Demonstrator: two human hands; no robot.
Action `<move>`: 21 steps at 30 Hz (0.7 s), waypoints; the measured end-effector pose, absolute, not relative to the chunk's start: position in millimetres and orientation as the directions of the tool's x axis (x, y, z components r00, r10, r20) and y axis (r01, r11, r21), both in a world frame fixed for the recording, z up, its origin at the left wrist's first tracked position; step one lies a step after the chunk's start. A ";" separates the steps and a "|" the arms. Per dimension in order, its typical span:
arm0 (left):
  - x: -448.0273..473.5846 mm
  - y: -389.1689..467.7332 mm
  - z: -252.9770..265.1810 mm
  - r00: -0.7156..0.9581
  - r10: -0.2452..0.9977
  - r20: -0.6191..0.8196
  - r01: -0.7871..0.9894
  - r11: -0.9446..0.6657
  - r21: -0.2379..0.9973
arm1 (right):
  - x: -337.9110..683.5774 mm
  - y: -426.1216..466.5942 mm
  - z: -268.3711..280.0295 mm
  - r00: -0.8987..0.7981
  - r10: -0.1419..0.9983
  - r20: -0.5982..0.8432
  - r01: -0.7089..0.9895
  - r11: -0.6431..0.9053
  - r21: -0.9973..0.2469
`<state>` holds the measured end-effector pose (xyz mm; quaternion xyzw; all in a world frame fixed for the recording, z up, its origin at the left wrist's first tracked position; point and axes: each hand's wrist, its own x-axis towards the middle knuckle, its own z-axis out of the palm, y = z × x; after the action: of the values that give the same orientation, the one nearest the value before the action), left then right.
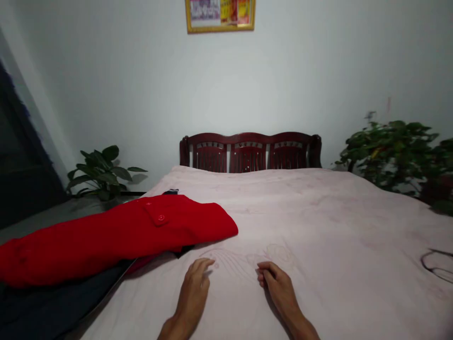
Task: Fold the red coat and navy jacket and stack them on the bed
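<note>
My left hand [196, 282] rests over the pale pink bedsheet [329, 283], its fingers bent but apart, with nothing in it. Across from it, my right hand [278, 282] is closed loosely, fingers curled in and the thumb against them; I see nothing held. Just left of my left hand lies a red garment [116, 229] with a buttoned flap, laid lengthwise over the sheet. Beneath it, dark clothing [63, 300] shows at the lower left. Neither hand touches the clothes.
Black-framed glasses [439, 265] lie on the right side of the bed. At the far end stands a dark red wooden headboard [247, 148]. Leafy plants [102, 174] grow at the left, and a bushier plant [396, 153] stands at the right. A gold picture frame [221, 29] hangs above.
</note>
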<state>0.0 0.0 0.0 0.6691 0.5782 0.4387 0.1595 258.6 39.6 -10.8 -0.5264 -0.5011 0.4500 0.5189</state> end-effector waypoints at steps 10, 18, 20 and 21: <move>-19.1 8.6 -32.9 0.163 0.908 0.385 0.853 -0.326 0.408 | 303.1 53.2 -16.7 0.137 0.890 0.435 0.694 0.228 -0.683; -33.0 17.1 -32.6 0.123 0.897 0.424 0.870 -0.303 0.390 | 294.9 46.5 -18.6 0.053 0.927 0.371 0.980 0.023 -0.197; -32.5 17.1 -35.4 0.131 0.890 0.437 0.871 -0.314 0.378 | 294.4 45.1 -15.7 0.057 0.946 0.321 0.989 -0.010 -0.145; -32.4 17.0 -36.6 0.135 0.887 0.441 0.872 -0.318 0.372 | 295.0 44.8 -14.6 0.061 0.952 0.301 0.991 -0.022 -0.130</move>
<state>-32.4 17.0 -36.6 0.7533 0.5840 0.3021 0.0126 295.0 44.8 -14.6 -0.7121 -0.6821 -0.0647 0.1533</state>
